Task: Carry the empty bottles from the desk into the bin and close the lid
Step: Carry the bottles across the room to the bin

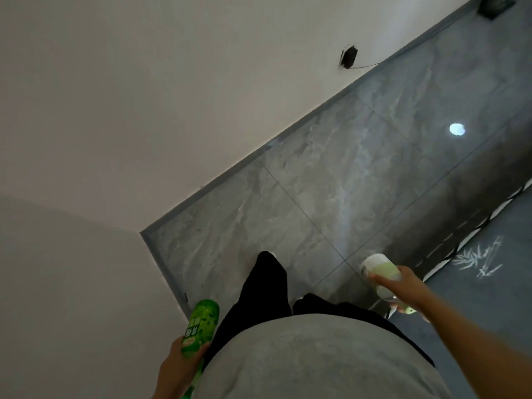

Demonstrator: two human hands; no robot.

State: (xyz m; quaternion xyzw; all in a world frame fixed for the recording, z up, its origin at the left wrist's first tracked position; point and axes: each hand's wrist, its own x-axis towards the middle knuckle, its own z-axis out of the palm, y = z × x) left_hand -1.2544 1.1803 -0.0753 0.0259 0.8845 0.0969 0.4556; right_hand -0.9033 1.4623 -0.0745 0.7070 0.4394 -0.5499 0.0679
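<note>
Green-labelled bottle (200,326) gripped in my left hand (180,367), fingers curled round its lower body. Pale green-and-white bottle (380,273) gripped in my right hand (403,286), held out over the grey tiled floor (331,174). I'm walking beside a white wall (129,96); no bin or desk in view. Risk: the right grip looks loose, so a swing mid-stride could drop it.

Dim indoor view, tilted and bowed by a wide lens. A round lamp reflection (457,129) glares on the glossy floor (331,182) at upper right. The white wall (115,96) shades greyer toward lower left; detail is soft throughout.
</note>
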